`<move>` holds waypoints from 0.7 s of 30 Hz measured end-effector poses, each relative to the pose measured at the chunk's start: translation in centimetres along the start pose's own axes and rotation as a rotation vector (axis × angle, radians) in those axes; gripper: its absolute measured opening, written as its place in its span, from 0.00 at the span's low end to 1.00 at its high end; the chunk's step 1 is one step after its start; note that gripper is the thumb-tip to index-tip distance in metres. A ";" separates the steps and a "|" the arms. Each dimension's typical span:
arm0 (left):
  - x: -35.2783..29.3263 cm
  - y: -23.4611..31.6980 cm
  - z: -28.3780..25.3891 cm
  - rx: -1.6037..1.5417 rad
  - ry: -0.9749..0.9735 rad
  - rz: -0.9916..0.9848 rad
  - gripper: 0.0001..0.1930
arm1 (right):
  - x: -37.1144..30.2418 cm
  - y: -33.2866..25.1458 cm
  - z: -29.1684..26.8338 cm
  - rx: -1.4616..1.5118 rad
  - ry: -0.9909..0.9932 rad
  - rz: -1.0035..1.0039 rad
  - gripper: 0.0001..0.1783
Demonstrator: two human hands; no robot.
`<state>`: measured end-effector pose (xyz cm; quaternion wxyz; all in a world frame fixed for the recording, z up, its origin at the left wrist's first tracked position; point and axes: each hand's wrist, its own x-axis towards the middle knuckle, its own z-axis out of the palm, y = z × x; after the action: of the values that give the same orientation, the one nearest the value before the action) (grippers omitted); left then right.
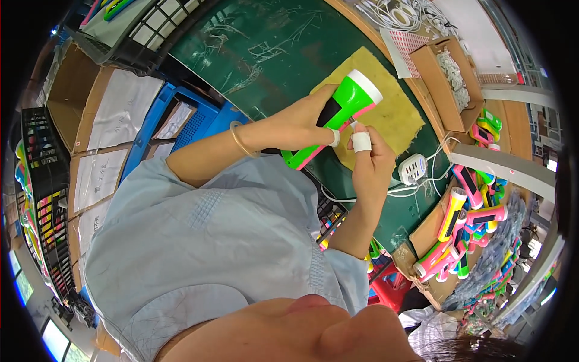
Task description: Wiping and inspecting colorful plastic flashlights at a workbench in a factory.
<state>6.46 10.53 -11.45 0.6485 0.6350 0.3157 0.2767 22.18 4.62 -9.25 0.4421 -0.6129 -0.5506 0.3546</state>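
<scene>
Left hand (309,124) grips green flashlight (348,99); right hand (373,152) beside, perhaps touching.

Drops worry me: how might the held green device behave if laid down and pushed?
Probably stiff: the green device shows no bend in the left hand. Its glossy finish may feel slippery. The flared head might make it roll unevenly.

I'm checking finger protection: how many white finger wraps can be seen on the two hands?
2: the first wrap is on the thumb of the left hand, the second wrap on a digit of the right hand. More could be hidden behind the green torch.
</scene>
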 end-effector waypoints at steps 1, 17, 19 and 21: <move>0.0 0.0 0.1 0.025 0.010 0.007 0.40 | 0.0 -0.1 -0.2 -0.055 -0.006 0.013 0.12; 1.3 -0.3 1.6 0.379 0.209 0.215 0.39 | 0.9 1.0 1.1 -0.370 0.163 -0.132 0.09; 1.5 0.0 1.6 0.429 0.219 0.250 0.38 | 0.9 0.8 1.2 -0.343 0.212 -0.194 0.06; 1.8 0.5 1.4 0.370 0.147 0.185 0.38 | 0.1 0.4 1.1 -0.431 0.254 -0.225 0.08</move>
<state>8.75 10.98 -11.11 0.4680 0.7475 0.3479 0.3180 21.28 4.88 -10.01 0.4035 -0.6675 -0.6181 0.0983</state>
